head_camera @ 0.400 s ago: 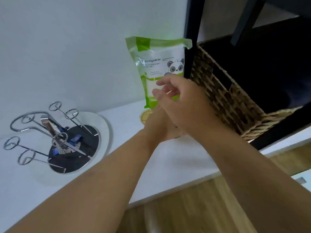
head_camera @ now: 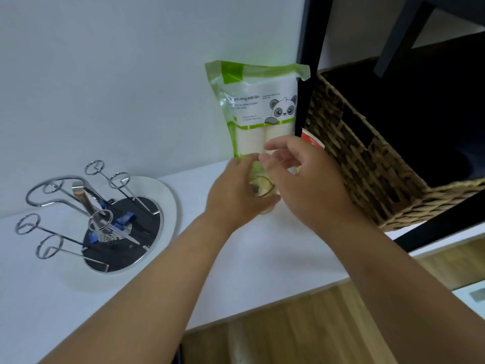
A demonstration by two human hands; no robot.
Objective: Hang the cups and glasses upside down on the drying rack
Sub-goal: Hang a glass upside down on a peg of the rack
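Both hands have parted a bit since before, showing a glass [head_camera: 259,189] between them. Left hand [head_camera: 233,190] wraps it; right hand [head_camera: 301,174] loose, fingers curled, touching nothing I can see. Rack [head_camera: 86,214] sits well left, so left hand's nearer.

One chrome drying rack [head_camera: 89,216] stands on the desk [head_camera: 262,258], and six ring-tipped prongs can be counted on it, all bare. Its single round base sits on one white plate [head_camera: 168,206]. One clear glass [head_camera: 259,187] is visible between two hands: one left hand [head_camera: 231,195] and one right hand [head_camera: 304,174]. One green-and-white pouch of disposable paper cups [head_camera: 259,109] stands against the wall, showing two stacks inside; the number of cups in each cannot be counted. One woven basket [head_camera: 367,164] sits on the shelf. One red-and-white object [head_camera: 312,139] peeks from behind the right hand.
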